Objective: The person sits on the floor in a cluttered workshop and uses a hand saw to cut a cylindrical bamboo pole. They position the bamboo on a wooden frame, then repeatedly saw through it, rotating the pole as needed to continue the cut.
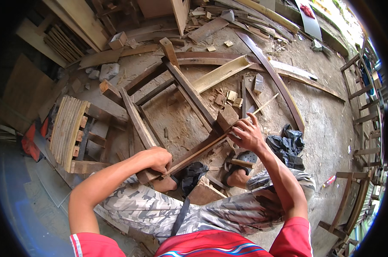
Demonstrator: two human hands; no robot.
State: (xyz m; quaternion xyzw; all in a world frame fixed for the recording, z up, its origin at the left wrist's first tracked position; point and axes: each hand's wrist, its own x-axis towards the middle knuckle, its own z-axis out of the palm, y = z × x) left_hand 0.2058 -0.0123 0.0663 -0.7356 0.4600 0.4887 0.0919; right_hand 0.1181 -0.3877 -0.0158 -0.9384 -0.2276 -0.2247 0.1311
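Observation:
A thin wooden strip (197,153) lies slantwise along the near rail of a wooden frame (190,97), its far end sticking out past the frame's right corner. Curled at the strip's near end, beside the frame's left corner, my left hand (159,159) is closed on it. At the right corner block (227,117) my right hand (248,133) pinches the strip, thumb below and fingers bent over it. The frame has dark rails and short square legs and rests on the ground between my feet and the scrap behind.
A slatted wooden stool (67,132) lies on its side at the left. Black plastic bags (288,145) lie by my right foot, with wood offcuts (232,96) beyond the frame. A long curved board (273,77) crosses the far right. Ladder-like wooden frames (365,111) line the right edge.

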